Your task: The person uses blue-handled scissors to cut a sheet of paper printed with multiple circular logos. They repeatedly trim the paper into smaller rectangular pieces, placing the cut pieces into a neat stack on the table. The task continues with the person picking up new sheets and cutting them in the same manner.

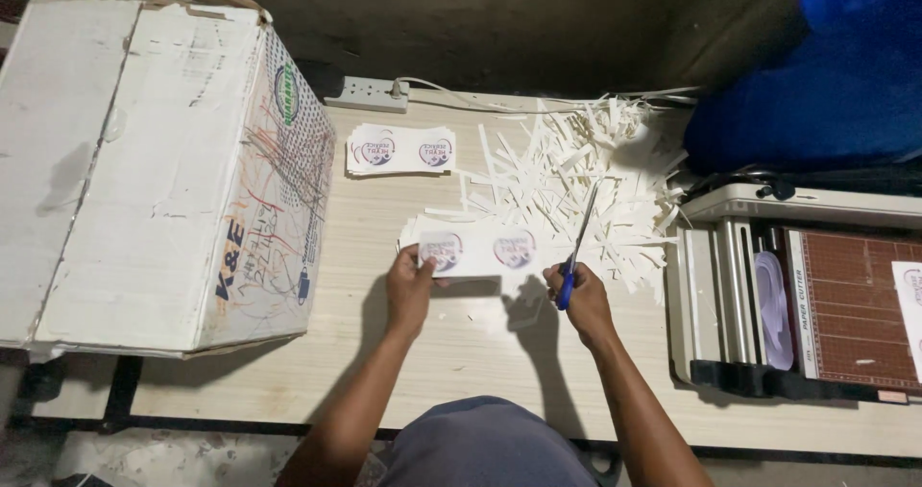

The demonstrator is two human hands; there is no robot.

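Your left hand (pixel 411 287) pinches the printed sticker strip (pixel 477 250) at its left end, its long axis running rightward to your right hand (pixel 581 300) gripping the blue-handled scissors (pixel 577 247), blades pointing away

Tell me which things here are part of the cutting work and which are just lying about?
In use:
- left hand holding the printed paper strip
- right hand working the blue-handled scissors
- stack of cut labels
- pile of white offcuts

Lying about:
- big cardboard box
- power strip
- paper cutter
- blue cloth
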